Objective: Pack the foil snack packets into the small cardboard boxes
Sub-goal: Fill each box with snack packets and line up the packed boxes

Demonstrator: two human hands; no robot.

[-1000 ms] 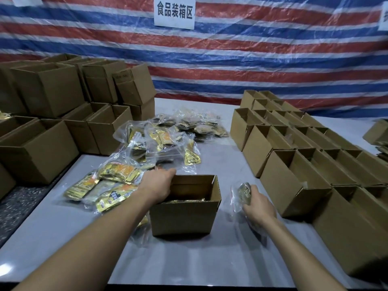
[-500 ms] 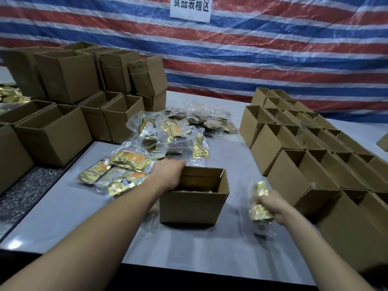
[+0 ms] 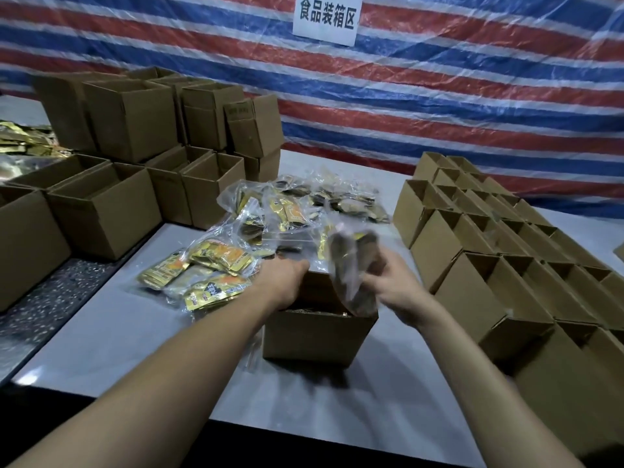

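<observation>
An open small cardboard box point(image 3: 317, 336) stands on the white table in front of me, with gold packets visible inside. My left hand point(image 3: 282, 282) grips its far left rim. My right hand point(image 3: 393, 285) holds a clear bag of foil snack packets point(image 3: 351, 265) upright over the box's right side; the bag is blurred. Behind and left of the box lies a pile of bagged gold foil packets point(image 3: 216, 268).
Rows of open cardboard boxes point(image 3: 506, 265) fill the table's right side. Stacked and open boxes point(image 3: 128, 184) stand at the left and back left. More bagged packets point(image 3: 337, 201) lie mid-table. A striped tarp with a white sign point(image 3: 326, 18) hangs behind.
My right hand has lifted the bag of packets from the table right of the box and brought it over the box opening. My left hand stays on the box rim.
</observation>
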